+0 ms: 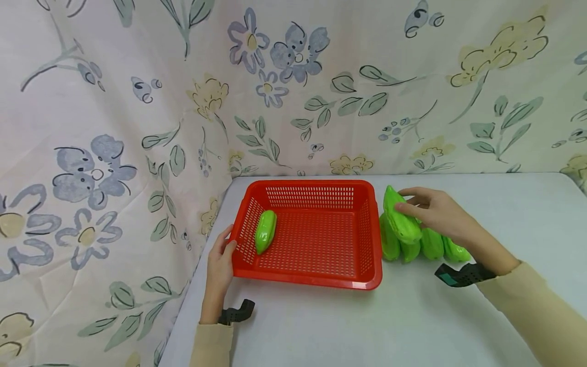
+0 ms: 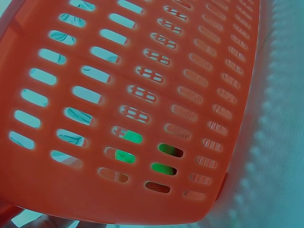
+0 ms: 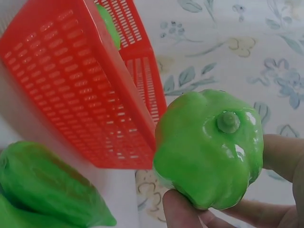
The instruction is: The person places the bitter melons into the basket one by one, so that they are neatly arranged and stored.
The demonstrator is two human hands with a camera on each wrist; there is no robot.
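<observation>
Green fruit (image 1: 401,222) is pinched in the right hand (image 1: 433,210), above other fruits (image 1: 432,244), beside the red basket (image 1: 306,279) the left hand (image 1: 221,265) grips; lifting seems the step, next probably needs careful carrying across

The head camera looks from above, forward and down, far enough to contain the whole red, rectangular, slotted plastic basket (image 1: 316,239), at six o'clock. The left wrist camera stands very near to the basket's slotted wall (image 2: 124,76), which covers most of its view. The right wrist camera faces closely the end of a shiny green ridged oblong fruit (image 3: 209,152), at four o'clock, with the basket at ten. The head view shares both things.
</observation>
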